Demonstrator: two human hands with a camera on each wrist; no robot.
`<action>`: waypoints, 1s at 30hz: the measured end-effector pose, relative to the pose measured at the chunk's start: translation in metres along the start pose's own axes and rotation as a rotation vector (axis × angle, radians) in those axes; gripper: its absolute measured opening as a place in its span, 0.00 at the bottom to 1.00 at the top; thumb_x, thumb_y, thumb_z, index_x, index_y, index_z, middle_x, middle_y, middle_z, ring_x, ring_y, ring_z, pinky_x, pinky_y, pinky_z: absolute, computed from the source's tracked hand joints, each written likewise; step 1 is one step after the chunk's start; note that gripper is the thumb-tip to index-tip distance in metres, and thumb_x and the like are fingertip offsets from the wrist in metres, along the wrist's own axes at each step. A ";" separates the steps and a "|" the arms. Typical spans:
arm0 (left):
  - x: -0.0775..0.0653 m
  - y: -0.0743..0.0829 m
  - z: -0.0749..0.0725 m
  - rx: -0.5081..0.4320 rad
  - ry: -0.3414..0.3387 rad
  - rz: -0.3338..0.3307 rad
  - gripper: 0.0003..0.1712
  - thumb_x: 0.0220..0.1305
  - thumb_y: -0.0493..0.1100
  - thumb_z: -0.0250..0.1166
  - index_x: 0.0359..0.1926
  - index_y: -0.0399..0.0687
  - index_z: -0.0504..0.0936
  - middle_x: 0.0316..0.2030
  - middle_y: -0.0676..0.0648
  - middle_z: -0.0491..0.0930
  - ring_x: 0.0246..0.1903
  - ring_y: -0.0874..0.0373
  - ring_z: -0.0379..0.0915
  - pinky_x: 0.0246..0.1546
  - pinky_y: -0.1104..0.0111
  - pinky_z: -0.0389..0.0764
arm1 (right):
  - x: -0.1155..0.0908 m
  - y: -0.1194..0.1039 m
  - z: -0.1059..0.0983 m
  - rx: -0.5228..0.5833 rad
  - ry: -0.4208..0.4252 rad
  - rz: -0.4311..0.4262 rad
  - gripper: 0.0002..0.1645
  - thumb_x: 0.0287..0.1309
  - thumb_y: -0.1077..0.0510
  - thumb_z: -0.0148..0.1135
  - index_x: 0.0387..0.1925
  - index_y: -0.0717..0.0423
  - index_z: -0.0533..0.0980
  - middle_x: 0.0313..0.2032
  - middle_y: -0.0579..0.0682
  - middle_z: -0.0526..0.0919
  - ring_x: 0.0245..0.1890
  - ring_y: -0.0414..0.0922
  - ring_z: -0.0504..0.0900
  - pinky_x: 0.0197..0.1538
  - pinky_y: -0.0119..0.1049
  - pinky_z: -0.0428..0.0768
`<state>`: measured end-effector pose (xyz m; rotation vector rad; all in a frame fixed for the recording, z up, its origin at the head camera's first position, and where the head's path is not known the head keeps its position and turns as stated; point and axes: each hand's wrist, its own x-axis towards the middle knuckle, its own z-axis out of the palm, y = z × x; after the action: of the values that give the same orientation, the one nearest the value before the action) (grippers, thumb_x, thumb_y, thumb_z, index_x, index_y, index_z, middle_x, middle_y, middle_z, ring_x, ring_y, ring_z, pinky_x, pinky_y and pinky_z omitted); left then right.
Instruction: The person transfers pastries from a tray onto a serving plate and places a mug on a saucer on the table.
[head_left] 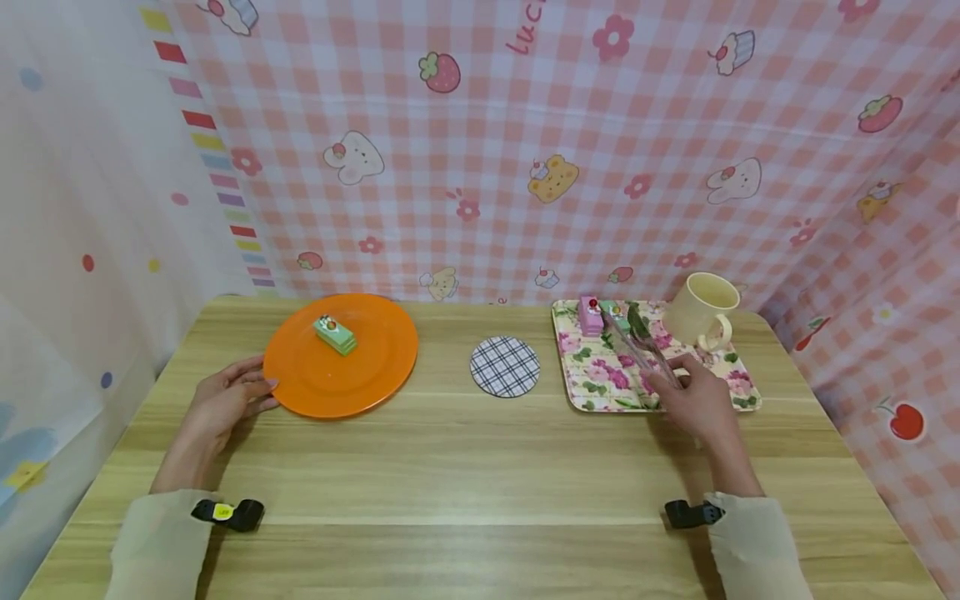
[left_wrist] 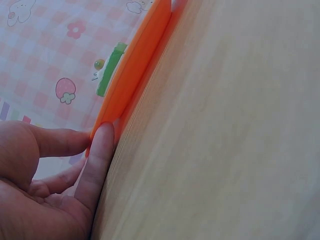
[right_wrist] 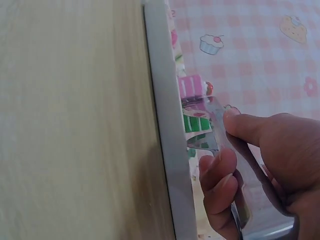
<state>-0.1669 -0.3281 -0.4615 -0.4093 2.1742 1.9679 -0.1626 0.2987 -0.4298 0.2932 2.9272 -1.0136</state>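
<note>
My left hand (head_left: 225, 400) pinches the near-left rim of a round orange plate (head_left: 386, 358), thumb on one side and fingers on the other. A small green layered toy cake (head_left: 337, 336) with a decorated top lies on that plate. On the right, my right hand (head_left: 699, 398) grips clear tongs (right_wrist: 255, 195) over a floral tray (head_left: 588, 393). The tongs' tips are spread around a second green cake (right_wrist: 196, 123) at the tray's back. Next to it stands a pink layered cake (head_left: 590, 319) with a red berry on top.
A cream mug (head_left: 693, 310) stands on the tray's back right, its handle toward me. Between plate and tray lies a round checked coaster (head_left: 505, 367). The wooden table (head_left: 465, 492) ends at a pink checked cloth (head_left: 480, 125) behind.
</note>
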 end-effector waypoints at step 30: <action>0.001 -0.003 -0.001 -0.001 -0.002 0.018 0.41 0.74 0.34 0.60 0.80 0.34 0.51 0.41 0.60 0.80 0.38 0.69 0.83 0.44 0.73 0.90 | 0.004 -0.002 0.012 -0.039 0.144 -0.069 0.27 0.70 0.39 0.62 0.52 0.58 0.79 0.32 0.59 0.85 0.24 0.45 0.76 0.23 0.34 0.74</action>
<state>-0.1669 -0.3298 -0.4643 -0.3889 2.1832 1.9781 -0.1672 0.2905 -0.4383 0.2775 3.1023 -0.9819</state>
